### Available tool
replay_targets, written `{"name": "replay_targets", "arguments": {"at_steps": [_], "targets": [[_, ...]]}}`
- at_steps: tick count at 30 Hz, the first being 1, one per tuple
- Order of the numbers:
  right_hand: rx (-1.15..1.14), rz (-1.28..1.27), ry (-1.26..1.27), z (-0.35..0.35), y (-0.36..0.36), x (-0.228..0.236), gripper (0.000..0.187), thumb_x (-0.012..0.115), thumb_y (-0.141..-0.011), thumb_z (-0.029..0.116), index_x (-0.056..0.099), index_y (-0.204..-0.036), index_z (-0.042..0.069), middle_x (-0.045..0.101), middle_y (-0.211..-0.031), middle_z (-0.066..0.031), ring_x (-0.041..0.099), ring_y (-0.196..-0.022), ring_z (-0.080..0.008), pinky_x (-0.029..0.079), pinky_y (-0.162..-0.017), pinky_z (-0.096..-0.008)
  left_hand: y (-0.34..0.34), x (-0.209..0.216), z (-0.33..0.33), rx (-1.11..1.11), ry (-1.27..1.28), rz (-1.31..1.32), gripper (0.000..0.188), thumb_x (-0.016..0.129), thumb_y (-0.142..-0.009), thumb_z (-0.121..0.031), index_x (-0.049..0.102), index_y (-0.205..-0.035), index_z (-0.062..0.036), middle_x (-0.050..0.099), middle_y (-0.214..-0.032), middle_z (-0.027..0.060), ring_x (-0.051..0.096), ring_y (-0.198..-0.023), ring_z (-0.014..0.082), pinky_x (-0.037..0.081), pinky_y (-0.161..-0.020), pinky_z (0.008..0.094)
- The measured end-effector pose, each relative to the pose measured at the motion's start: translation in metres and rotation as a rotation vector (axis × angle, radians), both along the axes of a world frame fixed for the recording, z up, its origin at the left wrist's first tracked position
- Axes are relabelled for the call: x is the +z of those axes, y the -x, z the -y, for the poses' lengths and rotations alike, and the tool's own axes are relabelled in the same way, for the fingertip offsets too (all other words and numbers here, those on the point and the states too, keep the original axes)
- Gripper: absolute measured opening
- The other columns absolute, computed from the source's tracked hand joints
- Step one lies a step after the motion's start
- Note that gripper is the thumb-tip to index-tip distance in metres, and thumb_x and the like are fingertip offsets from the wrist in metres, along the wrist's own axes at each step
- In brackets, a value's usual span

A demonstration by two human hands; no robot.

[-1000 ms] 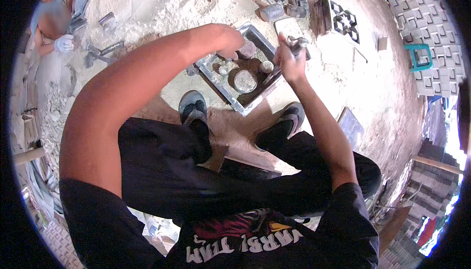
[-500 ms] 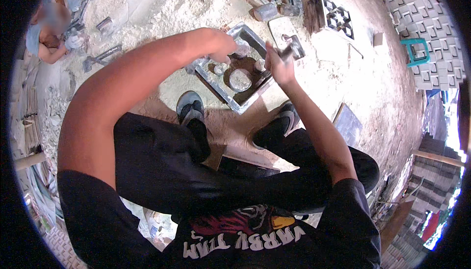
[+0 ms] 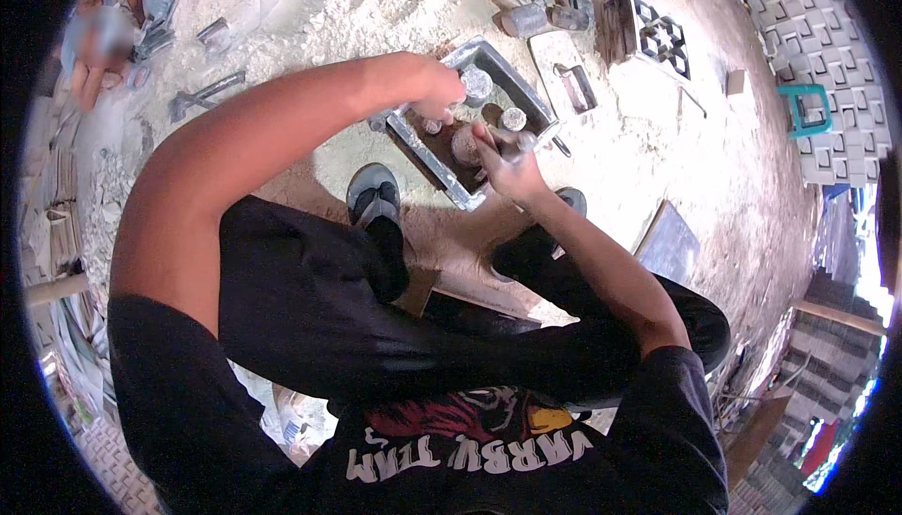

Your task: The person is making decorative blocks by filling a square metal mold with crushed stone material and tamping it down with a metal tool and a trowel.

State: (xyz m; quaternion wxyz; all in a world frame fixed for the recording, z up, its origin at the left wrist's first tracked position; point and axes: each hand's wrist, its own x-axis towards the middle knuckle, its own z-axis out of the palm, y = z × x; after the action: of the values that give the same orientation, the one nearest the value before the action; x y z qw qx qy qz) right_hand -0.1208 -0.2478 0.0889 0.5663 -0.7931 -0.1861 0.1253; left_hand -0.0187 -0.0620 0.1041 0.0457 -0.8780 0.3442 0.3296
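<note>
Rect. grey frame [image 3: 520,78], metal-looking, rim dusted white, on powdery floor [image 3: 658,134] ahead of feet [image 3: 374,194]. Inside: round pale discs [image 3: 477,87], lg. & sm., rough tops. R hand [image 3: 510,175] over frame, hides part of nearest lg. disc; R grip clenched round blurred grey tool [image 3: 514,145], type unclear. L hand [image 3: 438,90] at frame's L side, fingertips mostly hidden; grip: can't tell. Nearby: flat pale float w/ handle [image 3: 558,62]; mallets [image 3: 521,20]; star-cutout block [image 3: 661,39]; teal stool [image 3: 828,109] far R. Co-worker upper L. Black shirt [image 3: 601,477]: pale block lettering, upside-down, red/yellow print.
</note>
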Motion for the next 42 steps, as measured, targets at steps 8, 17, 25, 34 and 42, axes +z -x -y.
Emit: {"name": "replay_targets", "arguments": {"at_steps": [8,17,25,34,42], "targets": [[0.553,0.23,0.041,-0.001,-0.015,0.045,0.039,0.06,-0.091,0.033,0.06,-0.077,-0.003,0.054,-0.067,-0.0083,0.051,-0.065,-0.0145,0.043,-0.061,-0.0322,-0.011,0.014,-0.007,-0.082,0.025,0.106,0.036,0.063,-0.082,-0.036,0.064,-0.096,-0.0028,0.065,-0.091,0.0178,0.063,-0.088,0.0364,0.049,-0.076,0.0466],[-0.087,-0.019,-0.217,-0.038,-0.02,-0.001,0.041,0.048,-0.098,0.029,0.05,-0.064,0.006,0.047,-0.055,0.0035,0.04,-0.047,-0.0057,0.031,-0.045,-0.0228,-0.034,0.008,-0.041,0.022,-0.033,0.131,0.035,0.064,-0.08,-0.034,0.064,-0.099,-0.0045,0.066,-0.095,0.0175,0.062,-0.092,0.0361,0.049,-0.079,0.0461],[-0.086,0.0,-0.33,-0.083,-0.023,0.006,0.038,0.057,-0.094,0.02,0.049,-0.059,0.005,0.046,-0.054,0.0047,0.04,-0.051,-0.0039,0.027,-0.043,-0.023,-0.028,0.025,-0.066,0.141,0.028,0.233,0.033,0.064,-0.08,-0.032,0.064,-0.098,-0.0045,0.066,-0.095,0.0171,0.062,-0.091,0.0364,0.05,-0.079,0.0465],[0.046,-0.059,-0.18,-0.124,-0.085,0.033,0.044,0.053,-0.095,0.039,0.058,-0.086,-0.004,0.053,-0.067,-0.002,0.047,-0.068,-0.0089,0.042,-0.06,-0.0285,-0.027,0.017,-0.128,0.413,-0.158,0.156,0.028,0.059,-0.083,-0.028,0.064,-0.099,-0.0063,0.066,-0.094,0.0167,0.063,-0.092,0.0341,0.05,-0.08,0.0445],[0.116,0.252,0.069,-0.119,-0.099,0.033,0.04,0.056,-0.093,0.037,0.056,-0.082,-0.002,0.056,-0.067,-0.0179,0.053,-0.061,-0.0206,0.046,-0.061,-0.0363,-0.013,0.014,-0.146,0.399,-0.111,0.196,0.034,0.06,-0.082,-0.033,0.064,-0.104,-0.0071,0.066,-0.095,0.0159,0.063,-0.094,0.0315,0.049,-0.082,0.0429]]}}
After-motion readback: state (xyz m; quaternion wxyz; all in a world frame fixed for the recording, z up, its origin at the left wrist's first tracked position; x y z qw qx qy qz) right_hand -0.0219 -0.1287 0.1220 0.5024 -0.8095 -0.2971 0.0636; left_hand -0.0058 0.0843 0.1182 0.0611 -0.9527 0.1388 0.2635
